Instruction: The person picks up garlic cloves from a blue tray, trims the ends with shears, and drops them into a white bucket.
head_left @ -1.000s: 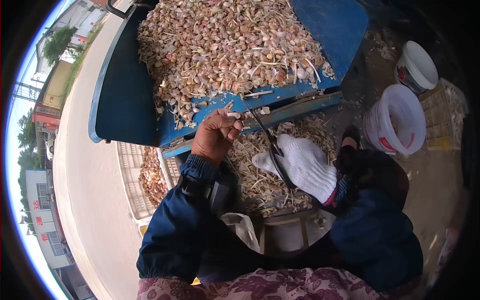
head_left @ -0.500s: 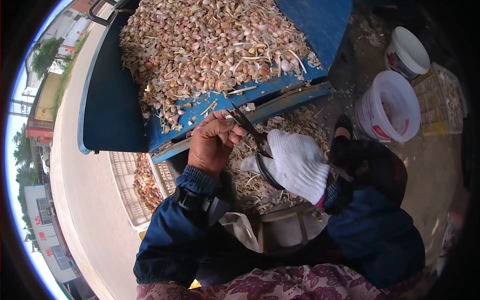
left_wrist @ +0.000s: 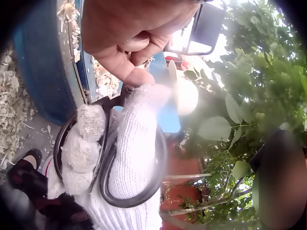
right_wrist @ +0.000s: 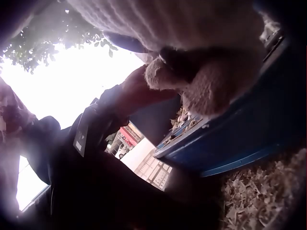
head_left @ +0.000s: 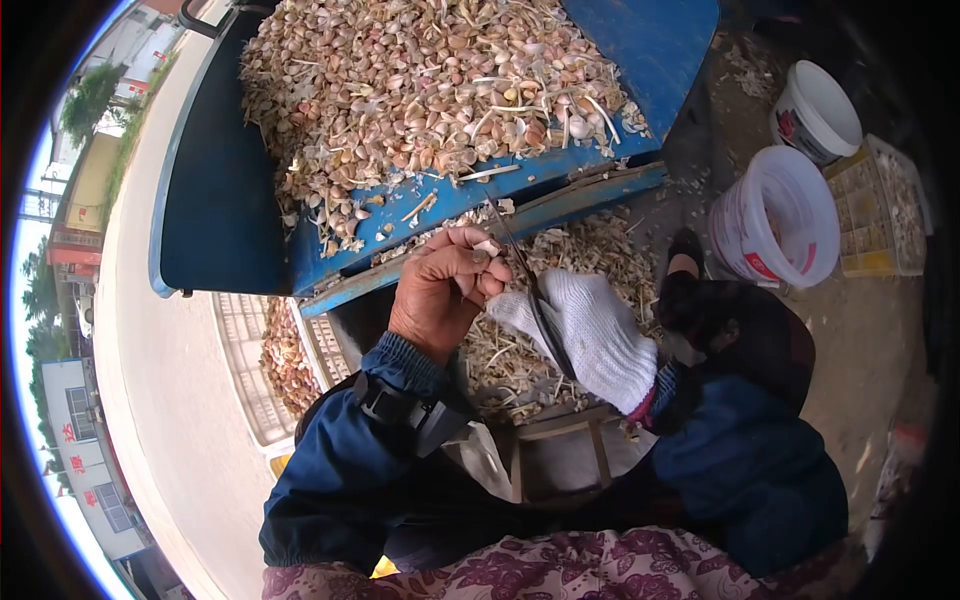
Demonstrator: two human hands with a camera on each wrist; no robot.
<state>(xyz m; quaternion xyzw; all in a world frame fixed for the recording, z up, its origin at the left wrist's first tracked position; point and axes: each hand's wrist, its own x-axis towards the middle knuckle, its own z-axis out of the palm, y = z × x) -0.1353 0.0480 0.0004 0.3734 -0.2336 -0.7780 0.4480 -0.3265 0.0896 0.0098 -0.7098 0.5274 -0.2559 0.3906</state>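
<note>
My bare left hand (head_left: pixel 437 292) pinches a pale garlic clove (head_left: pixel 487 248) between thumb and fingers, just off the front lip of a blue metal tray (head_left: pixel 400 215). Close on its right, my right hand (head_left: pixel 605 345), in a white knitted glove, grips black-handled scissors (head_left: pixel 551 335). Their blades point up past the left fingertips, beside the clove. In the left wrist view the gloved fingers pass through the black handle loops (left_wrist: pixel 162 167). A large heap of garlic cloves (head_left: pixel 430 95) with dry stems covers the tray. The glove hides much of the scissors in the right wrist view.
Below the tray lies a pile of dry stems and skins (head_left: pixel 520 385). A white plastic crate (head_left: pixel 238 350) holding garlic stands at the left. Two white buckets (head_left: pixel 735 225) and a yellowish crate (head_left: pixel 860 215) are on the right. Another person's shoe (head_left: pixel 685 250) is near the buckets.
The scissors' blades looked spread half a second ago and now appear closer together. The gloved hand has come nearer the left hand, and the head view has shifted slightly.
</note>
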